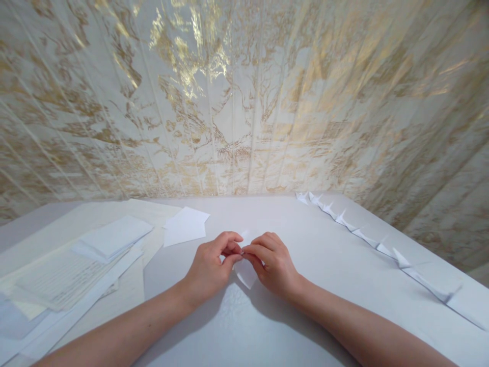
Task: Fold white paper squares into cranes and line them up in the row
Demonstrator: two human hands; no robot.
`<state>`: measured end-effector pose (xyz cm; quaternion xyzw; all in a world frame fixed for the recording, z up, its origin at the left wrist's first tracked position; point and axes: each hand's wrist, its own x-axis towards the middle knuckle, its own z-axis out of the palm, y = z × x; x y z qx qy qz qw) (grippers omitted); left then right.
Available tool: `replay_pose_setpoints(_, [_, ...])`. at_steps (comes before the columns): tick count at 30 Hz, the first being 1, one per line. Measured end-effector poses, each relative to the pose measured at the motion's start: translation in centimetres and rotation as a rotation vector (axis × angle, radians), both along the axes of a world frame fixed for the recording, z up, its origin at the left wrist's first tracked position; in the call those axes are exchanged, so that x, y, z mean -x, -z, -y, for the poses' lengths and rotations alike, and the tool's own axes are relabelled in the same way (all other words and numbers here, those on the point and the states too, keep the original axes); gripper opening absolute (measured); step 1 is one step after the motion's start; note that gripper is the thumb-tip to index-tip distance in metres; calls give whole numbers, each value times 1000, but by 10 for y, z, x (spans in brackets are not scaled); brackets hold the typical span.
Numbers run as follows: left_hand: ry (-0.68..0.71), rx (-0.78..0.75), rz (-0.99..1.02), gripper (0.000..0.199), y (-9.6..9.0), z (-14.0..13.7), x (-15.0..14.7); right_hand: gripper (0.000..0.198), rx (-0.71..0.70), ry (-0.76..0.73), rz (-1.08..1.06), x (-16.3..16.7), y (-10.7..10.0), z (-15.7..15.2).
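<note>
Small folded white paper piece (246, 273) sits pinched in the nearly closed grip of left hand (211, 262) and right hand (274, 262) over the white counter (244, 339); step looks like fine folding, next move calling for light, matched pressure.

Left hand (211, 262), right hand (275, 262) pinching white paper (246, 274) — folded figures (401, 260) right, loose sheets (114, 235) left

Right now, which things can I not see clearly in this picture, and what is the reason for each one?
All in the head view:
- Paper: the part pinched by the left hand and right hand is hidden by their fingers.
- Printed sheet: its text is too small and blurred to read.
- White sheets, lower left: cut off by the left edge.
- Folded shapes: the far ones are too small to show their folds.
</note>
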<state>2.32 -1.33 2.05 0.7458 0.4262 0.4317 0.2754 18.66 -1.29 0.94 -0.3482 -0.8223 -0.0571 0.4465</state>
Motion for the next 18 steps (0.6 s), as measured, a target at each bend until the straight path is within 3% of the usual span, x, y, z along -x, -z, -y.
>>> replay_pose_setpoints(5, [99, 92, 72, 21, -5, 0, 1, 12, 37, -6, -50, -2, 0, 0])
replay_pose_setpoints(10, [188, 219, 217, 26, -6, -2, 1, 10, 165, -7, -133, -2, -4, -1])
replay_pose_setpoints(18, [114, -30, -11, 26, -5, 0, 0, 8, 166, -53, -202, 0, -2, -1])
